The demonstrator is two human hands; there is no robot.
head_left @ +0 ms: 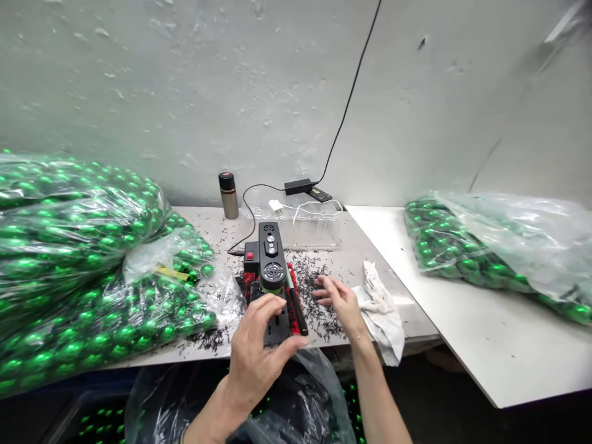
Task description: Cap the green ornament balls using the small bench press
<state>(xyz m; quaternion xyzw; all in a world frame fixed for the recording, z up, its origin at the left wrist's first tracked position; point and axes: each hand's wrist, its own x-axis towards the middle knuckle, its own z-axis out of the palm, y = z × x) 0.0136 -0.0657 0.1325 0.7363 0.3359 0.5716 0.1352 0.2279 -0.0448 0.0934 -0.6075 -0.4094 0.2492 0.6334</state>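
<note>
In front of a small black device (272, 256) with round metal buttons and a red switch, my left hand (254, 342) is raised. Its thumb and fingers are curved and apart, with nothing visible between them. My right hand (340, 302) hovers to the right of the device, fingers loosely bent and apart, beside many tiny black pieces (312, 293) scattered on the table. A dark pen-like stick (298, 308) lies along the device's right side, over a red and black textured mat (292, 293). Whether my fingertips touch any black piece cannot be made out.
Clear bags of shiny green balls (92, 246) crowd the left; another green-filled bag (472, 246) lies on the right-hand board. A crumpled white cloth (379, 308) hangs over the table edge. Behind stand a bottle (228, 197), a clear plastic tray (319, 234) and a power adapter (299, 186). An open plastic bag (314, 394) is below.
</note>
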